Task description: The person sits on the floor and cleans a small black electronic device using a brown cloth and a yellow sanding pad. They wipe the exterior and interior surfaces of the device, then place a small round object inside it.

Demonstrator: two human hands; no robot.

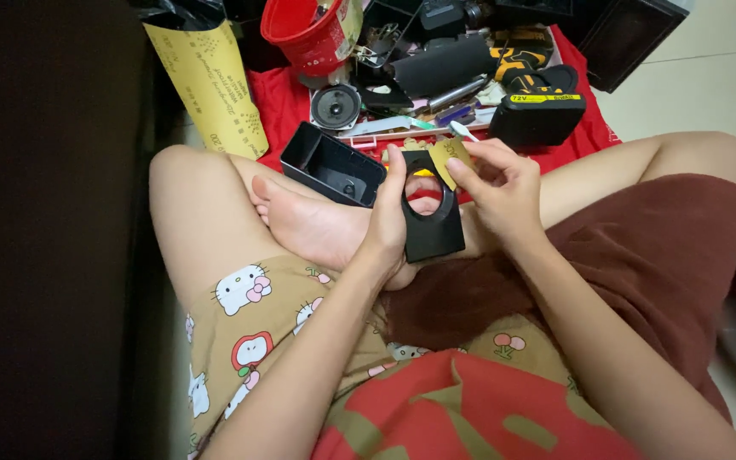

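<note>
Floor: pale tiles (726, 60) run off to my upper right; I sit cross-legged on them, with a dark wall or furniture side (44, 230) filling the whole of my left.
Cloth: a red cloth (278, 102) lies spread on the floor just past my knees and carries a heap of tools and parts.
Roll: a roll of yellow-brown sandpaper (210, 85) leans at the cloth's left edge, with lines of small dark print down its back and a black bag over its top end.
Tub: a red plastic tub (304, 34) with a pale label on its side stands at the far end of the cloth.
Drill: a black and yellow cordless drill (538, 94) lies at the cloth's right, a yellow label strip on its battery pack.
Speaker: a small round speaker cone (336, 106) sits below the tub.
Box: an open black plastic box (331, 163) rests against my foot.
Left hand: my left hand (385, 221) is closed on the black panel with a round hole (432, 226), holding it upright over my ankles.
Right hand: my right hand (500, 183) pinches a small scrap of sandpaper (447, 158) against the panel's upper rim.
</note>
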